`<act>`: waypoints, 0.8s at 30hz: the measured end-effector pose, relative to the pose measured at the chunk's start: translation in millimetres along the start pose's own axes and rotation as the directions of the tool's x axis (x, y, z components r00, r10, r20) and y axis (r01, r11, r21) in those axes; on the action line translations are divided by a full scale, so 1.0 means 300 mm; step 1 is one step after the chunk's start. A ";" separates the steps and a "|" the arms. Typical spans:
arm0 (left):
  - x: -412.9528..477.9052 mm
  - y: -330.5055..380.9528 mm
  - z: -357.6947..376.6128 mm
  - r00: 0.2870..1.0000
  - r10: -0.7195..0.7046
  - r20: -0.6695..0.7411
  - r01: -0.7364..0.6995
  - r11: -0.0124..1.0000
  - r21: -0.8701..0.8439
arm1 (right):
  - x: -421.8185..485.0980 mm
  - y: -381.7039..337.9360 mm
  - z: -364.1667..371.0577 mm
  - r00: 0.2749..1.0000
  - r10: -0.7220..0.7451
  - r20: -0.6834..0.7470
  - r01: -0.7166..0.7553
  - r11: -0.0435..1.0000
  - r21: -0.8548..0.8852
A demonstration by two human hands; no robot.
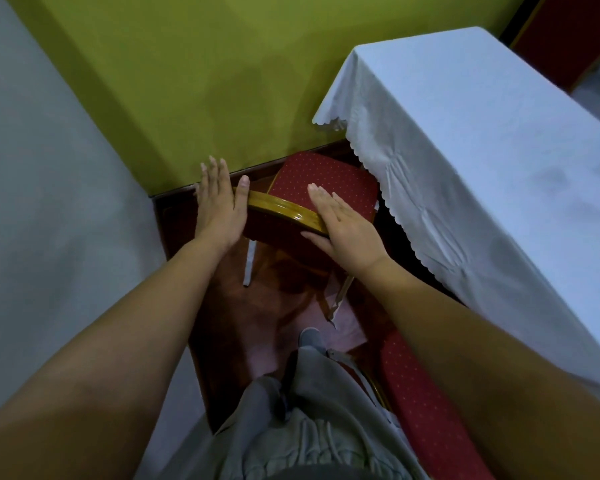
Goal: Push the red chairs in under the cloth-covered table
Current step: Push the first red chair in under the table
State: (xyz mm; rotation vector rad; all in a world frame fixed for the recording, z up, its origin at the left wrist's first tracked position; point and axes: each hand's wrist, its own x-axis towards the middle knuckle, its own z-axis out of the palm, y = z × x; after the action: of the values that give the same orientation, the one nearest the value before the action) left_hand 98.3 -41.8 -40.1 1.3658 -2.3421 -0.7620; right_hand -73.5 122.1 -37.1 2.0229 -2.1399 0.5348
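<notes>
Two red chairs (323, 183), one table (482, 140), left hand (219, 206) and right hand (343, 226) flat-open (on nearer chair's backrest)

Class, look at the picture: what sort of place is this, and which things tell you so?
Probably a banquet or function hall: a long table under a white scalloped cloth and padded red chairs with gold frames.

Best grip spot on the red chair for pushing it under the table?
Take the red chair by the gold top rail of its backrest, from behind, one hand at each end. The rail is a curved bar facing the person, and the seat already points toward the cloth-covered table. The left hand and right hand flank it there, fingers flat.
</notes>
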 end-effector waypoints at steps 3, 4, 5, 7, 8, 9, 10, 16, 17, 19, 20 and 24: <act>0.037 0.038 0.023 1.000 0.011 0.008 -0.011 1.000 -0.005 | 0.013 0.044 -0.012 0.999 0.035 0.013 -0.035 0.999 0.025; 0.053 0.050 0.031 1.000 0.014 0.011 -0.014 1.000 -0.009 | 0.016 0.058 -0.016 0.999 0.050 0.017 -0.051 0.998 0.033; 0.068 0.061 0.039 1.000 0.019 0.016 -0.019 1.000 -0.012 | 0.021 0.070 -0.021 0.997 0.071 0.023 -0.072 0.997 0.041; 0.097 0.078 0.050 0.999 0.032 0.026 -0.032 0.999 -0.010 | 0.028 0.084 -0.028 0.993 0.111 0.040 -0.113 0.992 0.056; 0.112 0.083 0.054 0.999 0.040 0.033 -0.040 0.999 -0.007 | 0.032 0.087 -0.029 0.991 0.127 0.046 -0.130 0.989 0.064; 0.128 0.086 0.055 0.998 0.049 0.042 -0.049 0.999 -0.005 | 0.036 0.090 -0.029 0.989 0.142 0.048 -0.146 0.987 0.070; 0.146 0.088 0.056 0.997 0.060 0.052 -0.059 0.998 -0.004 | 0.041 0.091 -0.027 0.986 0.158 0.049 -0.162 0.984 0.075; 0.230 0.083 0.055 0.990 0.121 0.069 -0.120 0.993 -0.009 | 0.077 0.076 -0.015 0.975 0.222 0.023 -0.223 0.970 0.094; 0.241 0.080 0.052 0.989 0.129 0.072 -0.128 0.992 -0.019 | 0.083 0.070 -0.011 0.972 0.233 0.022 -0.235 0.968 0.094; 0.266 0.066 0.044 0.985 0.147 0.085 -0.145 0.989 -0.029 | 0.098 0.052 0.002 0.965 0.260 0.020 -0.261 0.960 0.098; 0.278 0.056 0.041 0.983 0.156 0.094 -0.154 0.988 -0.032 | 0.104 0.043 0.011 0.962 0.271 0.021 -0.272 0.957 0.100; 0.331 0.036 0.032 0.975 0.193 0.113 -0.188 0.981 -0.047 | 0.126 0.017 0.043 0.951 0.309 0.033 -0.311 0.945 0.106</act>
State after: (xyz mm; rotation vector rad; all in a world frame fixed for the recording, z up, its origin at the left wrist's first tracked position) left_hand 37.1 -121.4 -40.4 1.0886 -2.4921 -0.8416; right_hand -79.9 82.2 -36.7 1.7510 -2.5086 0.6939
